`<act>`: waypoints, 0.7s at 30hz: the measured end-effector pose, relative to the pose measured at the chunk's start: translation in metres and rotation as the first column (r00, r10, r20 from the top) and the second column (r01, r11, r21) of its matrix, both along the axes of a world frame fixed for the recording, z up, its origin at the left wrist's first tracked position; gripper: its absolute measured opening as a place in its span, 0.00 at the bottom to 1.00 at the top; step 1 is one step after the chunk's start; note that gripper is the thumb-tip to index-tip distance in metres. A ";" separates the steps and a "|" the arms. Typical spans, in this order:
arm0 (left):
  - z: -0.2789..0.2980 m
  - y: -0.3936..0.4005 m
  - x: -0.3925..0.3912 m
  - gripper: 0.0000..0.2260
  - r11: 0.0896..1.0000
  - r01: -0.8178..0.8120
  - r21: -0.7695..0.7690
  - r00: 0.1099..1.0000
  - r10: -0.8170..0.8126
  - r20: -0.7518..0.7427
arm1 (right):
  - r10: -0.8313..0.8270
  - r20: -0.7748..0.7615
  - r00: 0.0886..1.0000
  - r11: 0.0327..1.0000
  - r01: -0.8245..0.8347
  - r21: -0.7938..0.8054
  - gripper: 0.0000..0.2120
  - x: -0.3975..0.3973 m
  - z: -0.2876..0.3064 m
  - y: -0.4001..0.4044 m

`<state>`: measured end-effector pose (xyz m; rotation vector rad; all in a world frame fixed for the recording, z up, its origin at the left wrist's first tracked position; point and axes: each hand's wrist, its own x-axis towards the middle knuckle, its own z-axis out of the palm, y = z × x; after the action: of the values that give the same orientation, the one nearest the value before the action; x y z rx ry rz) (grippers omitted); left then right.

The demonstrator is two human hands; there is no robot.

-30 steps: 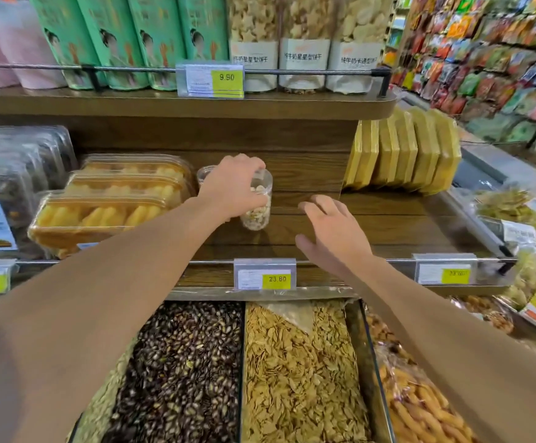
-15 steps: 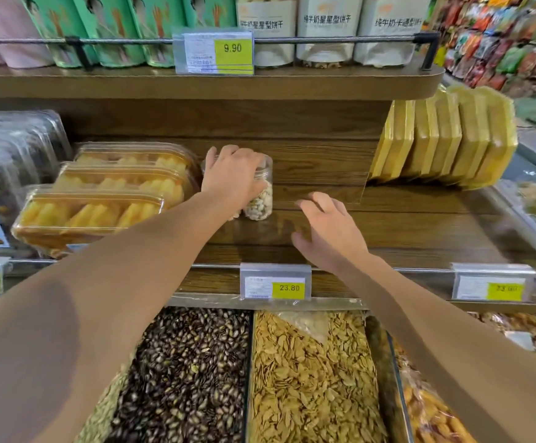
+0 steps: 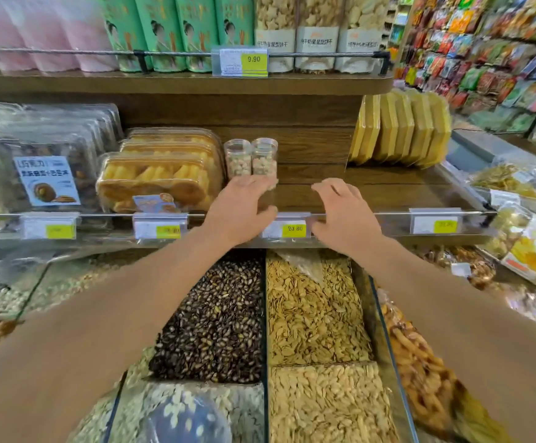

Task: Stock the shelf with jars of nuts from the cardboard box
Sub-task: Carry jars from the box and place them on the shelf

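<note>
- Spanning mid-frame, the wooden shelf (image 3: 372, 190) has bare board right of centre, behind its price rail.
- Standing at centre, just right of the pastry trays (image 3: 161, 174), two clear jars of nuts (image 3: 250, 156) touch side by side; a third, in front, seems half-hidden.
- Covering that jar, the left hand (image 3: 244, 209) curls loosely; contact cannot be told.
- Hovering right, the right hand (image 3: 345, 212) holds nothing, fingers relaxed.
- Judged light, rigid, smooth: grasp round the wall.

bare brown wooden shelf board (image 3: 372, 190) open between two clear plastic nut jars (image 3: 250, 156) and upright yellow packs (image 3: 401, 129), thin metal front rail (image 3: 388, 213) across the edge
</note>
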<state>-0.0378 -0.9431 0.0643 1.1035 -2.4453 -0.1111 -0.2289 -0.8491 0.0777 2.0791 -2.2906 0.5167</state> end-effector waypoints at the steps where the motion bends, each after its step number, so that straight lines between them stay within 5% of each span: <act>1: -0.006 0.018 0.011 0.25 1.000 0.024 0.017 1.000 -0.024 -0.009 | -0.007 0.005 1.000 1.000 0.007 0.012 0.31 0.009 -0.002 0.018; 14: -0.102 0.208 0.136 0.26 0.940 0.263 0.217 0.955 -0.286 0.080 | -0.242 0.008 0.970 0.947 0.235 0.220 0.30 0.156 -0.101 0.246; 21: -0.141 0.316 0.160 0.26 0.818 0.452 0.355 0.823 -0.536 0.187 | -0.460 0.109 0.881 0.850 0.401 0.342 0.30 0.224 -0.139 0.385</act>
<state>0.1223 -0.6269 -0.0770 0.5730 -3.0039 -0.5375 -0.0053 -0.4637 -0.0614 1.5652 -3.0057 0.3605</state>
